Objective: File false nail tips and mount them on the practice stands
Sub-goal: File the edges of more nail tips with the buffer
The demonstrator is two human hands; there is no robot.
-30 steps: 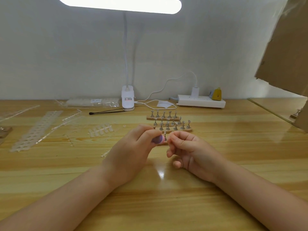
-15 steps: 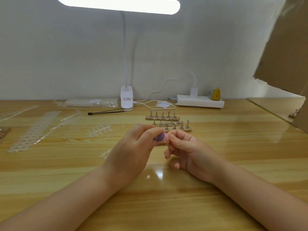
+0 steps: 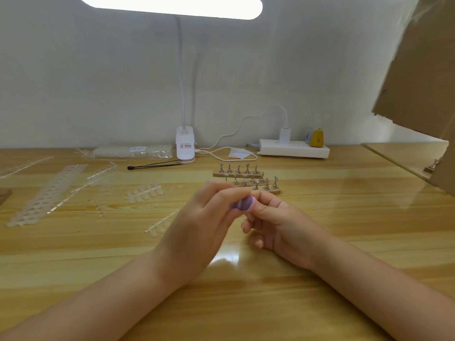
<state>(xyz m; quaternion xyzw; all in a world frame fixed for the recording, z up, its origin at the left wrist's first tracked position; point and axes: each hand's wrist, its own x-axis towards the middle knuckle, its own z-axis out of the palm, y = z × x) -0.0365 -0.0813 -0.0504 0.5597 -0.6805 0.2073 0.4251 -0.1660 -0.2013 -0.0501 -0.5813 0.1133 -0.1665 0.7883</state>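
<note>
- Both forearms lie low over the wooden table (image 3: 320, 217), wrists angled inward so the hands meet at the centre
- The left hand (image 3: 197, 232) curls its thumb and fingers round a small purple file block (image 3: 242, 204), holding it up off the table
- The right hand (image 3: 275, 220) faces it, thumb and forefinger pressed together at the block's edge; they look to be pinching a nail tip, though the tip itself is too small and hidden to make out, and the lower fingers hang loosely curled
- This reads as the filing step: short, light strokes along one edge should do, the pinch kept close to the worked edge so the thin tip does not flex or flick away
- Keeping the wrists low looks wise for steady control
- Just beyond the fingers stand the practice stands (image 3: 248, 179), wooden strips carrying small metal holders; whether any holder bears a tip I cannot tell
- Off to the left lie clear strips of nail tips (image 3: 145, 191), more tips waiting to be filed
- Farther back, a clip lamp base (image 3: 185, 148) and a white power strip (image 3: 294, 148) sit against the wall
</note>
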